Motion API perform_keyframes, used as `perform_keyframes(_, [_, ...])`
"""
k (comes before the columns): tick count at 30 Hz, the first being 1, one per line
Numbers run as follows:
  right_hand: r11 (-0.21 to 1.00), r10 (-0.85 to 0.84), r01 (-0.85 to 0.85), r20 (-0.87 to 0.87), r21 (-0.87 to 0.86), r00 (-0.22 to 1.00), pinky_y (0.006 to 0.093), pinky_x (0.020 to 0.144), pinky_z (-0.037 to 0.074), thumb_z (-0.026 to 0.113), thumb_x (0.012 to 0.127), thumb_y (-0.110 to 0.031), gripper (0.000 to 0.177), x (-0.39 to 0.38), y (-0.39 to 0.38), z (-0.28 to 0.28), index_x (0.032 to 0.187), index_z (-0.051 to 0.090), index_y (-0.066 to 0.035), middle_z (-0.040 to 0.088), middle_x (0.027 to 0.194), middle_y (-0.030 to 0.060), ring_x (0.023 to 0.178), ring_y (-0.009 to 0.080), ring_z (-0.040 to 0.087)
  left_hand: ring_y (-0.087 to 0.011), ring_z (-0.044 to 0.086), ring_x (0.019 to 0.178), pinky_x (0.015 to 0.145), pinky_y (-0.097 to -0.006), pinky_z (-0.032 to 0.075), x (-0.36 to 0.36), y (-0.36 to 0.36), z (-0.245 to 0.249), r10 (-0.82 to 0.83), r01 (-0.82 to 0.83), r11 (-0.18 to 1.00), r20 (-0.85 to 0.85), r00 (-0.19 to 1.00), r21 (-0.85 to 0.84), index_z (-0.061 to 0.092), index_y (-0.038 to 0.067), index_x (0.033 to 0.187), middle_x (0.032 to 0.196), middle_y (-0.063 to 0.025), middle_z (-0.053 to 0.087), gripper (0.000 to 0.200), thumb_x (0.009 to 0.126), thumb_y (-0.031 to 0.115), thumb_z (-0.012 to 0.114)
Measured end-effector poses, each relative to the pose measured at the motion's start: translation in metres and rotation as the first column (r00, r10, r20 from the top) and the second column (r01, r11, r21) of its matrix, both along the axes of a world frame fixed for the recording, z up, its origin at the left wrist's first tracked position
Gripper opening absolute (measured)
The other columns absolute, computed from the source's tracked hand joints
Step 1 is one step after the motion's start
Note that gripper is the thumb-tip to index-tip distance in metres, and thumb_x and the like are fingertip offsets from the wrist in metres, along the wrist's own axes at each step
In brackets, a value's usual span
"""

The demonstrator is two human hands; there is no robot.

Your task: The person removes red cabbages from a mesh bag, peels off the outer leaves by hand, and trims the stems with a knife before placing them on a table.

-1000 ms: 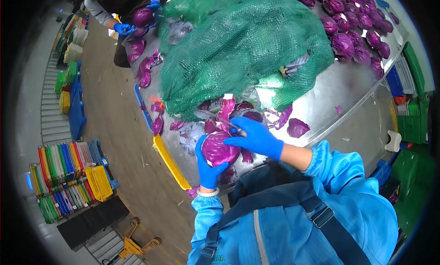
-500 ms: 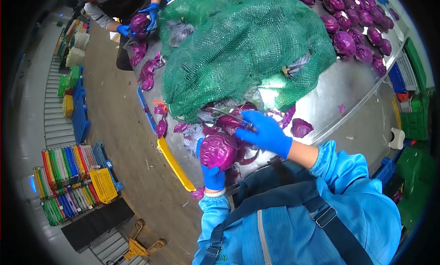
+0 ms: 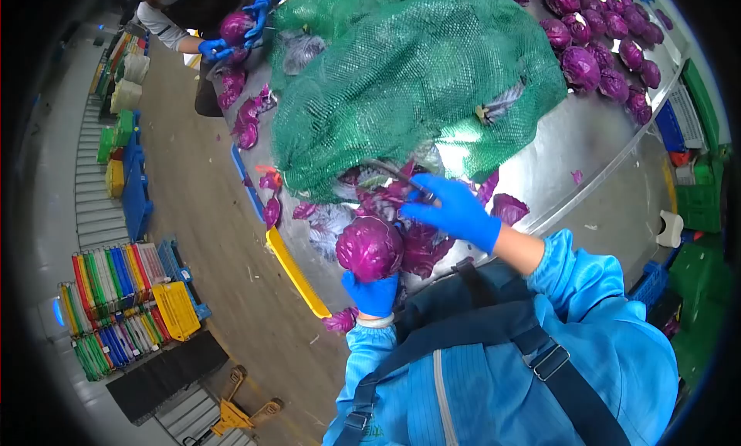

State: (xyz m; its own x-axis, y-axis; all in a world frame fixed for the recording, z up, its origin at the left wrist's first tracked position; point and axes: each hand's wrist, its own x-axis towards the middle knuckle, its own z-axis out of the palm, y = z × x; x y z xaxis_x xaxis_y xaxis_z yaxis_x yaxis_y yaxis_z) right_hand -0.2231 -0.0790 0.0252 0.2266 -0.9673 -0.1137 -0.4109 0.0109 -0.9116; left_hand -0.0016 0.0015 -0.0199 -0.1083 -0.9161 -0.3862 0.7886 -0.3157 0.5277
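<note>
My left hand (image 3: 373,294), in a blue glove, is closed around the underside of a round purple cabbage (image 3: 370,248) near the table's front edge. My right hand (image 3: 457,214), also gloved in blue, is closed on the handle of a knife (image 3: 394,171), whose dark curved blade points up and left over loose leaves. Torn purple leaves (image 3: 426,248) lie between the hands, beside the cabbage. A green mesh net (image 3: 409,76) spreads over the metal table behind them, with a leaf (image 3: 502,105) on top.
A co-worker's gloved hands (image 3: 257,21) hold a cabbage (image 3: 236,29) at the upper left. Many cabbages (image 3: 580,69) sit at the table's upper right. A yellow crate edge (image 3: 297,273) borders the table's left side. Coloured crates (image 3: 116,284) stand on the floor.
The cabbage has turned in my left hand, which has moved beneath it and slightly right. My right hand has shifted a little right with the knife. Loose leaves beside the cabbage have moved.
</note>
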Motion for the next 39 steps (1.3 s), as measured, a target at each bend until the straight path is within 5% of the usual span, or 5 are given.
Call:
perform_keyframes(11, [0.85,0.221,-0.271,0.162,0.452,0.962,0.0348,0.064,0.049,0.081,0.068,-0.055,0.06,0.005,-0.011,-0.012,0.092,0.067,-0.002,0.062,0.069,0.0084,0.065,0.0167,0.061,-0.0284,0.044,0.131,0.109,-0.041,0.037,0.009,-0.038,0.055,-0.155,0.317,0.939,0.657,0.738,-0.135,0.027,0.004,0.148,0.146,-0.0153,0.039,0.088,0.081,0.044,0.069])
perform_keyframes(22, [0.992,0.074,-0.116,-0.549,-0.042,0.832,0.0427,0.074,0.053,0.07,0.08,-0.034,0.042,-0.023,0.001,-0.052,0.114,0.062,-0.011,0.065,0.091,0.0108,0.088,0.034,0.065,-0.0347,0.047,0.127,0.102,-0.0562,0.043,0.017,-0.009,-0.012,-0.05,0.01,0.973,0.17,0.984,0.232,0.043,0.013,0.14,0.138,-0.0137,0.048,0.064,0.091,0.054,0.047])
perform_keyframes(30, [0.978,0.206,-0.209,-0.131,-0.007,0.97,0.0446,0.084,0.05,0.074,0.076,-0.045,0.064,0.035,0.027,-0.085,0.125,0.055,-0.008,0.056,0.118,0.0174,0.101,0.0358,0.061,-0.0305,0.053,0.121,0.098,-0.0474,0.047,-0.001,0.014,-0.053,-0.195,0.135,0.878,0.085,0.977,0.46,0.037,0.011,0.144,0.138,-0.0144,0.048,0.068,0.094,0.058,0.044])
perform_keyframes(37, [0.979,0.173,-0.187,-0.154,-0.085,0.973,0.0425,0.082,0.05,0.07,0.082,-0.039,0.056,0.022,0.021,-0.093,0.124,0.056,-0.006,0.06,0.11,0.0162,0.101,0.0339,0.061,-0.0324,0.051,0.121,0.104,-0.0408,0.041,-0.016,0.006,-0.043,0.053,0.307,0.951,0.995,-0.082,-0.025,0.024,0.003,0.147,0.141,-0.0158,0.038,0.101,0.068,0.019,0.086])
perform_keyframes(39, [0.935,0.187,-0.237,-0.201,-0.263,0.962,0.0418,0.074,0.052,0.065,0.086,-0.034,0.048,0.016,0.02,-0.081,0.127,0.055,-0.01,0.061,0.104,0.0138,0.093,0.0321,0.063,-0.0329,0.048,0.124,0.104,-0.0395,0.041,-0.017,-0.005,-0.05,-0.052,0.234,0.972,0.993,0.105,0.026,0.029,0.003,0.145,0.139,-0.0182,0.042,0.101,0.065,0.025,0.087])
